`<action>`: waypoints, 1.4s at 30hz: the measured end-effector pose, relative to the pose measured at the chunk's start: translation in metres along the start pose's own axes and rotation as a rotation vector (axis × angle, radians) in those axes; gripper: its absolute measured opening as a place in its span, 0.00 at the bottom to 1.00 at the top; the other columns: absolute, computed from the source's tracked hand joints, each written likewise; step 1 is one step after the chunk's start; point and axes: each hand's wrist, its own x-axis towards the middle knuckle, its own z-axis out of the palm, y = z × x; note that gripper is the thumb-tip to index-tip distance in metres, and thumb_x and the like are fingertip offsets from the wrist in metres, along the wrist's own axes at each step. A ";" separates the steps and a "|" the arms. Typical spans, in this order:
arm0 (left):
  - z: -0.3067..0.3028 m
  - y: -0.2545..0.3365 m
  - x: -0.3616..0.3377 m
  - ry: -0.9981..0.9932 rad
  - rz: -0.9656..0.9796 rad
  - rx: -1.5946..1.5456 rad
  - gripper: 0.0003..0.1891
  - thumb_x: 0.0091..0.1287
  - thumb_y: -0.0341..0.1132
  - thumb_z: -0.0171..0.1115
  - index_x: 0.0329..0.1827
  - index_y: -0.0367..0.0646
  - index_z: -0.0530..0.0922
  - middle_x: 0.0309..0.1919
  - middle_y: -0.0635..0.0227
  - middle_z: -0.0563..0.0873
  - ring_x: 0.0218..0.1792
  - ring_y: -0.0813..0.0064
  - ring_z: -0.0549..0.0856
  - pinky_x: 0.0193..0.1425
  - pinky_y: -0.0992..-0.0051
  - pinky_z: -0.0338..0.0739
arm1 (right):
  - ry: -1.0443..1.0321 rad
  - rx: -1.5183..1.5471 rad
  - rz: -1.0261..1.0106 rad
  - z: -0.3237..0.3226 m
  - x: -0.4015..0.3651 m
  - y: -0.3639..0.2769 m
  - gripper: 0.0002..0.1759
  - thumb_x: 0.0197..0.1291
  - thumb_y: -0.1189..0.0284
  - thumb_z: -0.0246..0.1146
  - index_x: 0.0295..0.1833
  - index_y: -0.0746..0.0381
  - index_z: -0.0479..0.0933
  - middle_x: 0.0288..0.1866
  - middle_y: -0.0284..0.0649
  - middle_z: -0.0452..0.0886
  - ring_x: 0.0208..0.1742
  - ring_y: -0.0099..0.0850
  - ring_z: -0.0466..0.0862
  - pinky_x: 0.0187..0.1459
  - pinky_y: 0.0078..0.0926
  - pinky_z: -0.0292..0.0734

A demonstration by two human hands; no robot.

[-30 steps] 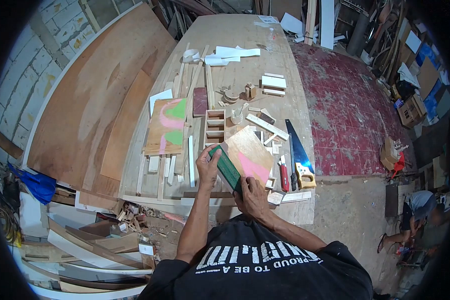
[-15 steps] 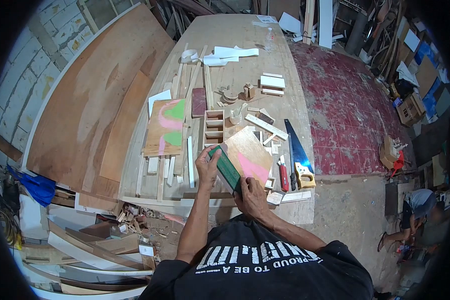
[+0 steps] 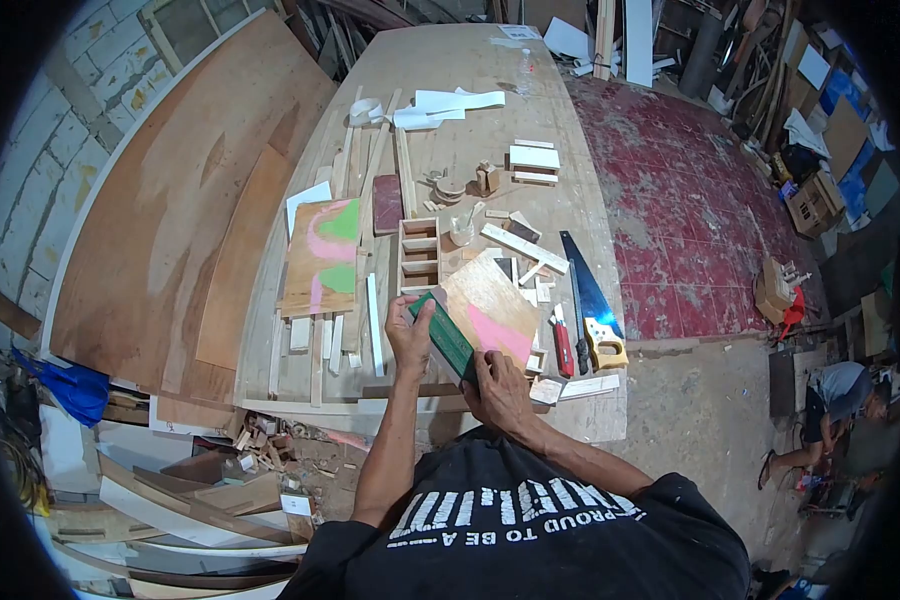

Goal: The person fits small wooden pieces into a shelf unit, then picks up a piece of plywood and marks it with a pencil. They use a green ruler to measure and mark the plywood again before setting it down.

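A long green rectangular piece (image 3: 444,340), with faint dark markings, lies slantwise between my two hands above the table's near edge. My left hand (image 3: 408,335) grips its upper left end, thumb across the face. At the lower right end my right hand (image 3: 500,390) has its fingers closed on the piece. Just beyond is a square wooden board (image 3: 482,292) painted pink along its near side; the green piece overlaps its left edge. Behind my left hand stands a narrow wooden box with compartments (image 3: 420,248).
To the right lie a handsaw (image 3: 592,300) and a red utility knife (image 3: 562,340) among wood offcuts. A pink-and-green painted board (image 3: 320,258) rests at left. Farther back are white strips (image 3: 455,103) and a clear bottle (image 3: 525,75). Another person (image 3: 828,405) crouches at far right.
The view has shifted slightly, so the table's things appear a little farther left. Both hands keep their hold on the green piece, its tilt barely altered.
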 end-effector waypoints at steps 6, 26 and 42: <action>-0.009 -0.018 0.006 0.010 0.032 0.087 0.13 0.64 0.33 0.74 0.47 0.41 0.80 0.40 0.70 0.84 0.40 0.80 0.80 0.46 0.78 0.77 | -0.013 0.029 -0.014 0.003 0.003 0.003 0.33 0.54 0.66 0.69 0.62 0.72 0.68 0.47 0.49 0.74 0.47 0.44 0.78 0.44 0.41 0.75; -0.040 0.014 -0.021 0.240 -0.031 0.129 0.14 0.65 0.30 0.72 0.46 0.41 0.74 0.36 0.66 0.84 0.36 0.79 0.81 0.41 0.78 0.78 | -0.201 0.041 0.406 0.103 0.070 0.219 0.14 0.62 0.68 0.63 0.45 0.68 0.82 0.45 0.58 0.82 0.48 0.54 0.84 0.52 0.48 0.79; -0.033 0.026 -0.033 0.244 0.063 0.234 0.12 0.63 0.24 0.71 0.43 0.39 0.75 0.33 0.69 0.84 0.35 0.83 0.82 0.41 0.80 0.77 | 0.024 0.178 0.392 0.099 0.065 0.220 0.09 0.57 0.74 0.65 0.37 0.69 0.75 0.29 0.53 0.82 0.34 0.48 0.86 0.37 0.43 0.81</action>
